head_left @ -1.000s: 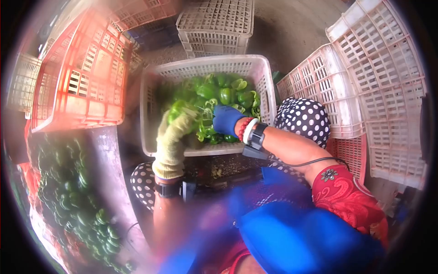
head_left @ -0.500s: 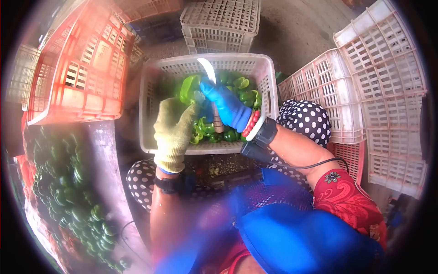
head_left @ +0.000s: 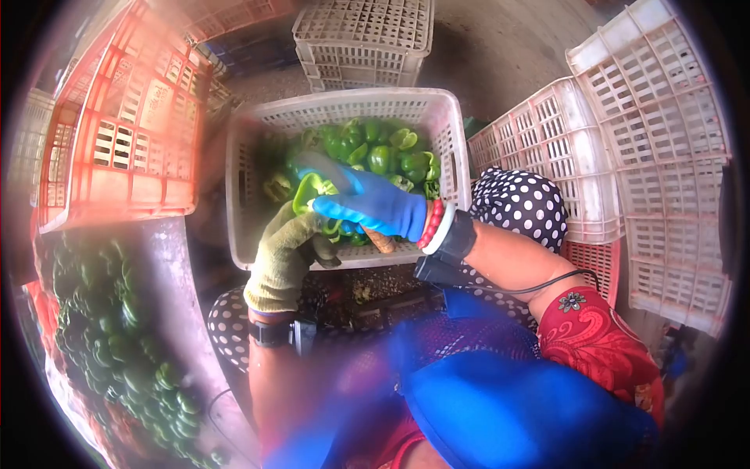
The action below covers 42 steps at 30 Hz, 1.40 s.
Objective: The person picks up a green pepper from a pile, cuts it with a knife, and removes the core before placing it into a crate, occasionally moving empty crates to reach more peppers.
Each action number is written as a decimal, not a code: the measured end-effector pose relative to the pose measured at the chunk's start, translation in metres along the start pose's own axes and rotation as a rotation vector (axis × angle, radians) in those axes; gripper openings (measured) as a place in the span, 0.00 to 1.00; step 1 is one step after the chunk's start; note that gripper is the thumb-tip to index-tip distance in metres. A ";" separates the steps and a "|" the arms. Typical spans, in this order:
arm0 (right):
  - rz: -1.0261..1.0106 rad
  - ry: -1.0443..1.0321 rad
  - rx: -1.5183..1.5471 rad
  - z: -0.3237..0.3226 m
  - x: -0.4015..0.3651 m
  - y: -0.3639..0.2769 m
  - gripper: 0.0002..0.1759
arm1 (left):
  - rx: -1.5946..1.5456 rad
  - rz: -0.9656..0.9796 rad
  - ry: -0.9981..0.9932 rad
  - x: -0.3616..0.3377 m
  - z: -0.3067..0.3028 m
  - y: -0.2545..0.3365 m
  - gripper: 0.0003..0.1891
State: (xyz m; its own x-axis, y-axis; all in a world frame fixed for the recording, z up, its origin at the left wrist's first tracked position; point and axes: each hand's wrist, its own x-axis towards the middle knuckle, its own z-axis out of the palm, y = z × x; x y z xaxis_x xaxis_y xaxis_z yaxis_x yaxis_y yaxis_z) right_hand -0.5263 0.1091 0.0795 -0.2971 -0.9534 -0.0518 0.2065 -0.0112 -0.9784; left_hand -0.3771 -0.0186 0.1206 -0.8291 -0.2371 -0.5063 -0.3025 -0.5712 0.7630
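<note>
A cut green bell pepper (head_left: pixel 306 192) is held over the crate (head_left: pixel 241 227), between my two hands. My left hand (head_left: pixel 283 250), in a pale yellow-green knit glove, has its fingers closed on the pepper from below. My right hand (head_left: pixel 376 205), in a blue glove, reaches across from the right with its thumb against the pepper. From under that palm sticks out the brown handle of a knife (head_left: pixel 380 241); its blade is hidden in this view. Several green peppers (head_left: pixel 380 159), some cut into pieces, lie in the crate beneath and beyond the hands.
Orange crates (head_left: pixel 148 156) stand at the left, and pale crates (head_left: pixel 539 156) rise at the right. Another crate (head_left: pixel 363 35) sits behind the working one. A large heap of green peppers (head_left: pixel 117 344) lies at lower left. My knees in dotted cloth (head_left: pixel 522 207) flank the crate.
The knife blade, upright before, has dropped out of sight as my right hand turned over and moved down to the pepper. My left hand moved slightly lower and closed on the pepper.
</note>
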 end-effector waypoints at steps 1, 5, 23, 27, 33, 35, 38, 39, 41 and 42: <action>-0.076 0.028 -0.084 0.002 0.006 0.007 0.38 | 0.066 0.016 0.029 0.003 -0.006 -0.004 0.23; -0.299 0.261 -0.816 0.022 -0.010 0.007 0.37 | 0.005 0.091 0.044 0.019 -0.029 -0.035 0.21; -0.436 0.309 -0.524 0.041 -0.002 0.032 0.42 | 0.555 0.326 0.100 0.010 -0.032 -0.029 0.18; 0.001 0.205 0.022 0.038 -0.003 0.003 0.35 | 0.336 0.337 0.264 0.027 -0.018 -0.038 0.20; 0.124 0.167 0.154 0.027 0.002 -0.001 0.26 | 0.191 0.298 0.167 0.023 -0.016 -0.032 0.24; 0.203 0.169 0.251 0.026 0.000 0.001 0.23 | 0.082 0.277 0.148 0.033 -0.026 -0.043 0.24; 0.169 0.230 0.291 0.028 0.004 0.010 0.20 | 0.084 0.306 0.241 0.032 -0.014 -0.042 0.20; 0.262 0.237 0.385 0.023 0.006 0.018 0.20 | 0.154 0.333 0.274 0.032 -0.011 -0.042 0.18; 0.477 0.199 0.634 0.004 0.012 0.041 0.21 | 0.370 0.354 0.315 0.025 -0.004 -0.034 0.15; 0.463 0.227 0.629 0.006 0.010 0.037 0.22 | 0.370 0.336 0.304 0.025 -0.001 -0.033 0.16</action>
State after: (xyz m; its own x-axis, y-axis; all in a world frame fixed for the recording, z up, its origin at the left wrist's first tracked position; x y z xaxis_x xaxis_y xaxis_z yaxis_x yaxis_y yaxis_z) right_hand -0.5162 0.0969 0.0444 -0.2207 -0.8195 -0.5289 0.8201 0.1377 -0.5555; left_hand -0.3875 -0.0072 0.0824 -0.7527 -0.6035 -0.2630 -0.2358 -0.1259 0.9636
